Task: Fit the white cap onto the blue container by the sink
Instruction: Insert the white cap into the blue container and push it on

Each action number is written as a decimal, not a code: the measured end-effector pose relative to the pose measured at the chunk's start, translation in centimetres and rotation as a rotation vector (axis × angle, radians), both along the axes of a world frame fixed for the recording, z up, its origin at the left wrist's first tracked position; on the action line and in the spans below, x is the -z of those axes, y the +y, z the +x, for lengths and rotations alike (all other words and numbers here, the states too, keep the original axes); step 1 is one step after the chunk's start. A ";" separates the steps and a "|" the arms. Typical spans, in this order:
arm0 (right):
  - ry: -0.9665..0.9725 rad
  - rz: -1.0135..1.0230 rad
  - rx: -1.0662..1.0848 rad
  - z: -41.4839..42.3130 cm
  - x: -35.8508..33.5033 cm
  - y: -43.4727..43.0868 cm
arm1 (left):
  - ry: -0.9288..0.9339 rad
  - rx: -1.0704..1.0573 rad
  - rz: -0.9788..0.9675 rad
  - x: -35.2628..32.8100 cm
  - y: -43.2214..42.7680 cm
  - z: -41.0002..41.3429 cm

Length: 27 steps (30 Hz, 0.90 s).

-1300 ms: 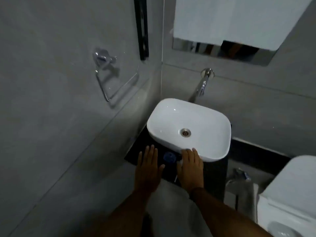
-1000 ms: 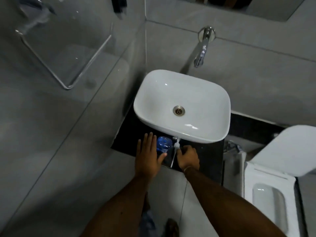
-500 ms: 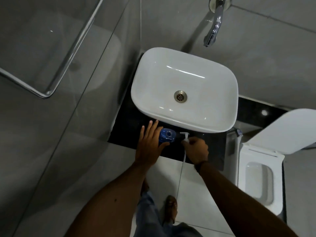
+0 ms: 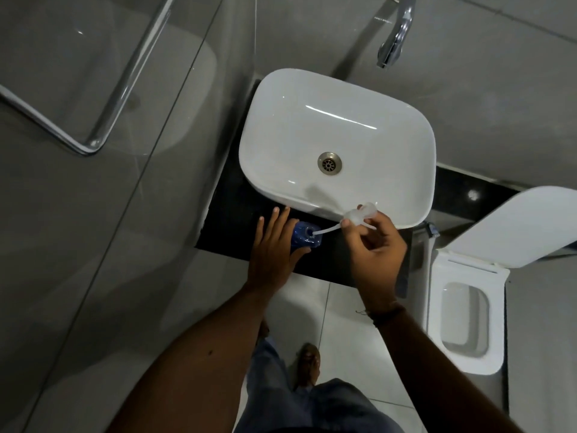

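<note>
White cap [image 4: 359,214], a light pump top with a thin, bendy dip tube, is being pinched in our right hand [image 4: 373,245], its tube tip just entering the mouth of the blue container [image 4: 304,239]. We are steadying that glossy, likely slippery bottle with our left hand [image 4: 273,251], fingers loosely curved against its side, on the dark tabletop [image 4: 224,226]. Beyond sits the smooth white sink [image 4: 390,145].
</note>
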State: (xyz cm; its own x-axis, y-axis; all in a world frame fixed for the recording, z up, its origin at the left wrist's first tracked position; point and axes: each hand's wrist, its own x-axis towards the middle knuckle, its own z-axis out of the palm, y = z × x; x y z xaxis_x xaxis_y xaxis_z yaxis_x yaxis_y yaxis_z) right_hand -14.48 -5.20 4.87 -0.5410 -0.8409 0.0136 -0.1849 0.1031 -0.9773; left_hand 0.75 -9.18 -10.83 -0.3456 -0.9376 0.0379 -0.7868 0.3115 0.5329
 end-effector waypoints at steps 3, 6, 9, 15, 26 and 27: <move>0.009 -0.011 -0.017 0.2 1.4 -0.1 | -0.015 0.002 0.004 -0.3 0.0 0.0; 0.025 0.027 -0.027 0.1 2.8 -0.4 | -0.017 0.008 0.004 -0.4 0.0 0.1; 0.057 0.096 -0.082 0.1 4.5 -0.6 | -0.010 0.009 0.001 -0.5 0.1 0.1; 0.367 0.242 -0.325 0.2 7.6 -0.9 | -0.017 0.010 -0.021 -0.4 0.2 0.1; 0.451 0.309 -0.322 -0.1 9.0 -1.0 | -0.020 0.014 -0.021 -0.7 0.4 0.1; 0.437 0.304 -0.303 0.1 8.9 -0.9 | -0.021 0.015 -0.033 -0.7 0.5 0.1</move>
